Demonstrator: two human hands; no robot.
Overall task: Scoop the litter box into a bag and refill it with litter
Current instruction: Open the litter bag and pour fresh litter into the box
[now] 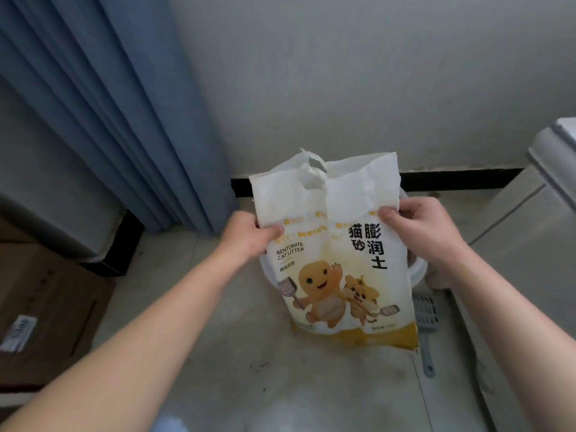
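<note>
Nearest us, the grey litter scoop (428,316) lies idle on the floor, so we judge the scooping done and the refill under way, though nothing is pouring yet. Our left hand (249,235) and right hand (414,226) each clamp an upper side of the torn-open bentonite cat litter bag (339,275), thumbs in front, keeping it upright. Behind it, only the white litter box (419,269) rim shows, near the wall.

Litter bag (339,244): crinkled, slightly glossy plastic, torn top. Scoop (427,319): grey matt plastic. Curtain (118,120): blue matt cloth. Floor (249,353): smooth, scuffed.
</note>
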